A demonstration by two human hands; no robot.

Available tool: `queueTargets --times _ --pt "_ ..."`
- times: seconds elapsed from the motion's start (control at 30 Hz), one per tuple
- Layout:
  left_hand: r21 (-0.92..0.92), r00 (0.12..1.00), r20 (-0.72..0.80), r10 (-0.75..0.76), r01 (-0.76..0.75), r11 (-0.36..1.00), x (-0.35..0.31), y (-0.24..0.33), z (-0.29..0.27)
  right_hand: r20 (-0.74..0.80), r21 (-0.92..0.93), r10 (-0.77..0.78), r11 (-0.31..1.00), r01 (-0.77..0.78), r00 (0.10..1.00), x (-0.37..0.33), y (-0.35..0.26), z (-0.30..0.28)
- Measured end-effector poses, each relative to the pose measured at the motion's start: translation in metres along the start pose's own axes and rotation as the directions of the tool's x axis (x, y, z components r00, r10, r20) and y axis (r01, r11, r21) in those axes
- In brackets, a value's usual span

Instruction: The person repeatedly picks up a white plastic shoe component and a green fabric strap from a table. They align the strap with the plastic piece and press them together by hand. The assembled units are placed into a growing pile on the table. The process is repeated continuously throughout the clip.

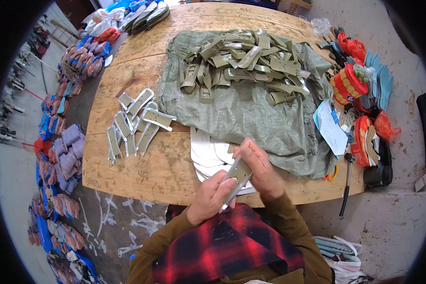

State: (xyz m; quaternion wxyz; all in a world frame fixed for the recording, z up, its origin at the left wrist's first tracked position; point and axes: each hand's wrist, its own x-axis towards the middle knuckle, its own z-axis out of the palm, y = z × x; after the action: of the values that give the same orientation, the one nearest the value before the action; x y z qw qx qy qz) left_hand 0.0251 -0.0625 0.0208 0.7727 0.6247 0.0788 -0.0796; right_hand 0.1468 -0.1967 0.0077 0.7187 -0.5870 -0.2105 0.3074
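Observation:
Just over the table's near edge, my left hand [208, 196] grips a curved olive strip [242, 173] with a white edge, thumb lying on its face. Against the strip's upper right side is my right hand [260, 171], its fingers pressed together along the edge. The strip is tilted, and part of it is hidden by my hands. Under and behind them lies a stack of white rounded flat pieces [204, 155]. To the left is a small group of similar white-edged olive strips [142, 102]. Farther back, a heap of olive strips [249, 57] rests on a green woven sack [213, 113].
On the wooden table's right side are a handwritten sheet [330, 127], orange-handled scissors [333, 173], a hammer [348, 184] and a red-yellow container [348, 85]. Dark sole-shaped pieces [149, 16] lie at the back left. Bundles [68, 151] and white scraps [139, 225] cover the left floor.

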Motion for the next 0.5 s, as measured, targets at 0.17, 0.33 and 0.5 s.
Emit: queueTargets --times 0.17,0.33,0.5 --pt "-0.064 0.982 -0.121 0.147 -0.156 0.986 0.013 -0.013 0.001 -0.358 0.197 -0.033 0.974 0.110 0.933 -0.007 0.042 0.042" --pt "-0.361 0.996 -0.024 -0.084 0.069 0.930 0.012 -0.025 -0.019 -0.061 0.225 -0.141 0.963 0.151 0.988 -0.008 0.033 0.050" --pt "-0.764 0.904 0.423 -0.062 0.393 0.513 0.010 -0.031 -0.023 0.040 0.210 -0.059 0.976 0.050 0.997 -0.002 0.035 0.001"
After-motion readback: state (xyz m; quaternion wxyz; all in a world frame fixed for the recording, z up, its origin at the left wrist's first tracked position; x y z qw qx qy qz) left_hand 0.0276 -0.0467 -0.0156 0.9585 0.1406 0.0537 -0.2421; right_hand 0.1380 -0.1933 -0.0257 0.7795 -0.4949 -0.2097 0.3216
